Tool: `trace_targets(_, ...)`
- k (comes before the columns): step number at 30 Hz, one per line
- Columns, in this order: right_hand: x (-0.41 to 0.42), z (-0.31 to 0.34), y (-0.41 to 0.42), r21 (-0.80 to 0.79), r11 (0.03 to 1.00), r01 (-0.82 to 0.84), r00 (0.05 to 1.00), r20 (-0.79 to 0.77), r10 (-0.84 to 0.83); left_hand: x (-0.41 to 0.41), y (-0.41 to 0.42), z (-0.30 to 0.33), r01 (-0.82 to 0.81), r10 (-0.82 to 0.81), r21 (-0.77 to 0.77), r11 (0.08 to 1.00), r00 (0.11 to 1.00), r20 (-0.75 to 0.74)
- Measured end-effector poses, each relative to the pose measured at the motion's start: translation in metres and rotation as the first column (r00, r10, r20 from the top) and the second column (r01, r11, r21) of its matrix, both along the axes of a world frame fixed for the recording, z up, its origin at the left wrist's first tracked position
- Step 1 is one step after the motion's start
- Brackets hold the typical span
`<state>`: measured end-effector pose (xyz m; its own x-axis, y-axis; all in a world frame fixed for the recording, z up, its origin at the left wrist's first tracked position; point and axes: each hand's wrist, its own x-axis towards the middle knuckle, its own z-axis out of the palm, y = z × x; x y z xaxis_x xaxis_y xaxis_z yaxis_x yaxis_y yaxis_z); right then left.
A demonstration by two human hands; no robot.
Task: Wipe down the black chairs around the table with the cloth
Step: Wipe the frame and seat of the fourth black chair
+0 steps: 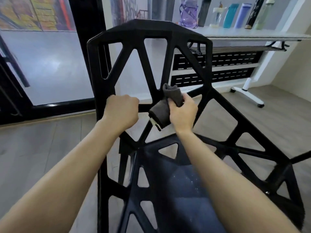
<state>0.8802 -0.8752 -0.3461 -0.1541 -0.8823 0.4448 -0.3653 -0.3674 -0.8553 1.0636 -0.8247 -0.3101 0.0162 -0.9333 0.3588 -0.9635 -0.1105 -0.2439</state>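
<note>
Wiping the lattice back of a black chair (148, 31). The left hand (122, 111) curls around a horizontal bar of the backrest, steadying it. The right hand (182, 113) pinches a folded grey cloth (161, 113) against the bar junction just beside it. The cloth appears to wrap the strut, though contact is partly hidden. Good practice: follow each bar fully, refolding to a clean face, bracing throughout.

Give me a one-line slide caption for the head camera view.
Left hand grips a bar of the black chair while the right hand presses a grey cloth against its backrest.
</note>
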Motion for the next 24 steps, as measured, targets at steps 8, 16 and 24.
trace_targets(8,-0.003,-0.038,0.017,0.255,0.951,-0.175,0.947,-0.222,0.234,0.007,-0.003,-0.007,0.028,-0.03,-0.056,0.998,0.999,-0.035)
trace_targets(16,0.012,-0.092,0.073,0.222,0.935,-0.275,0.881,-0.331,0.338,0.003,0.001,-0.005,0.051,-0.053,-0.059,0.997,0.998,-0.042)
trace_targets(24,-0.068,-0.088,0.021,0.173,0.877,-0.448,0.385,-0.848,0.364,0.005,0.001,-0.007,0.053,-0.055,-0.058,0.997,0.998,-0.025)
